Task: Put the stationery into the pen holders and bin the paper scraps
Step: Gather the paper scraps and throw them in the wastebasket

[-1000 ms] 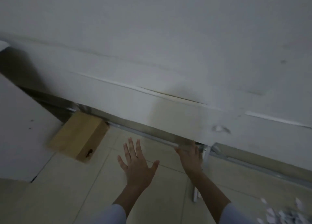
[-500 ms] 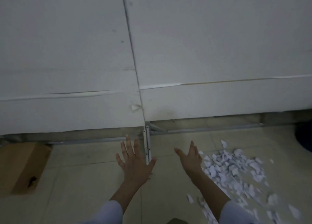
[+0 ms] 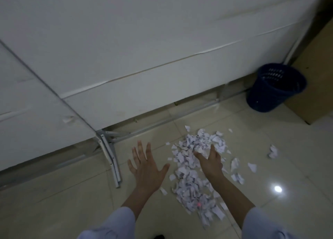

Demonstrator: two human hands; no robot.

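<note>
We're holding L hand flat w/ fingers spread, R hand fingers straight, both gripping nothing. Crumpled white paper scraps are lying under R hand on glossy tile floor. Round dark-blue mesh bin is standing far right.

Floor: I log pale glossy tiles with one bright glare spot at right. A heap of torn paper scraps lies centre right, stray bits scattered further right (count not resolvable). A dark blue mesh bin stands upright well beyond the heap, just beside a brown panel. A grey metal leg rests left of the heap.
</note>
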